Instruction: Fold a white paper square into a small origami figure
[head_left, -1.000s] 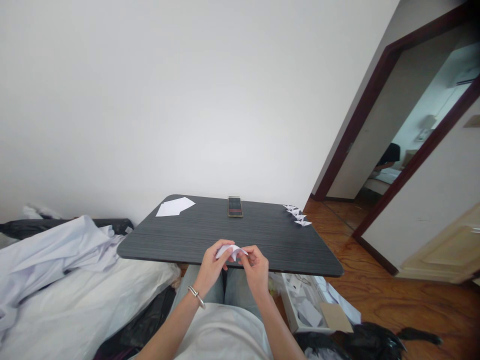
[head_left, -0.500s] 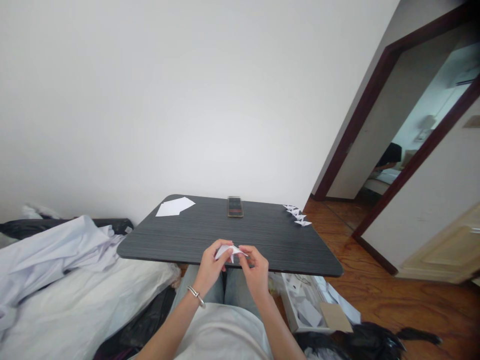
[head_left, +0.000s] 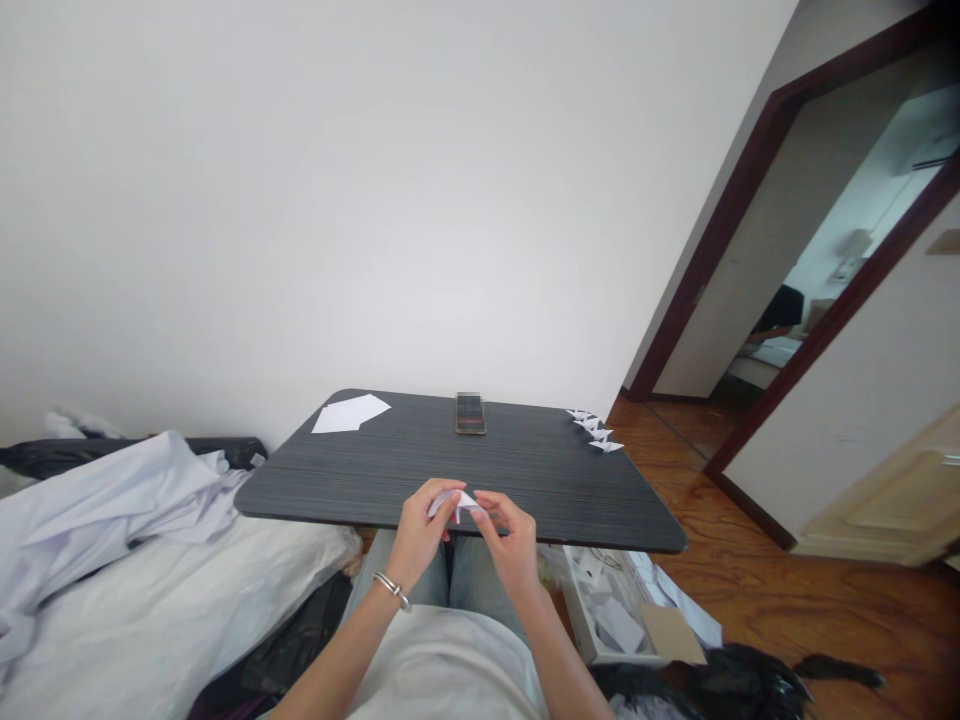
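Note:
Between my two hands, just over the near edge of the dark table (head_left: pixel 420 450), is a small folded white paper figure (head_left: pixel 465 502). My left hand (head_left: pixel 424 520) pinches its left part between thumb and fingers. The thumb and fingertips of my right hand (head_left: pixel 508 525) close on its right end. Parts of the figure are hidden by my fingers. At the table's right end stand several finished-looking white origami cranes (head_left: pixel 600 434) in a row. A few white paper sheets (head_left: pixel 349 413) lie flat at the far left.
A phone (head_left: pixel 471 413) lies at the table's back, near the white wall. To the left is a heap of white cloth (head_left: pixel 135 500). Below the right edge sits an open white box (head_left: pixel 589 610) with papers, beside black bags (head_left: pixel 742 680). A doorway opens at the right.
The right fingers have shifted slightly left, closer to the left hand, and cover more of the paper figure's right point. The figure has turned a little. Everything on the table stays put.

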